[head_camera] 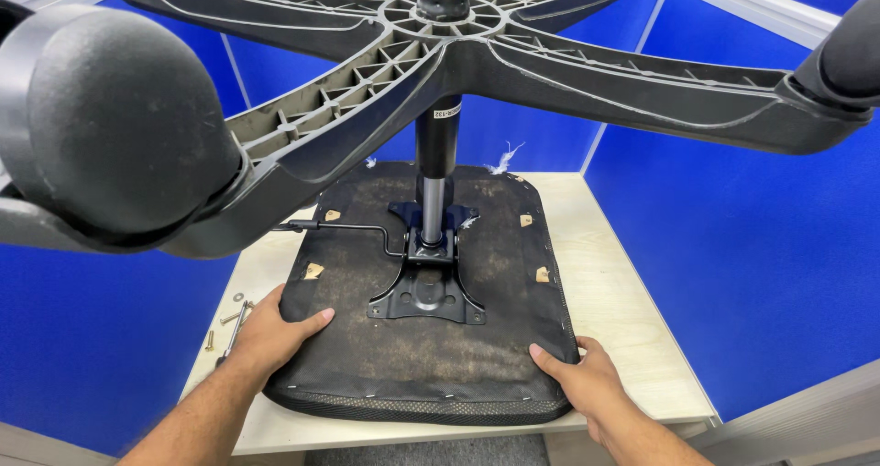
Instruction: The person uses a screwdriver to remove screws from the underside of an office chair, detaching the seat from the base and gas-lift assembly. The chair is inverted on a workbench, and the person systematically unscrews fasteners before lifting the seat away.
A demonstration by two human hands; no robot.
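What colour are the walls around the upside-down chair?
Bright blue partition walls with pale frames, seen best in the head view.

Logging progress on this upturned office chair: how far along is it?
Done: the chair seat lies underside up on the desk, with mounting plate, gas column and star base attached. In hand: left hand and right hand press the seat's near corners. Left: loose screws beside the left hand.
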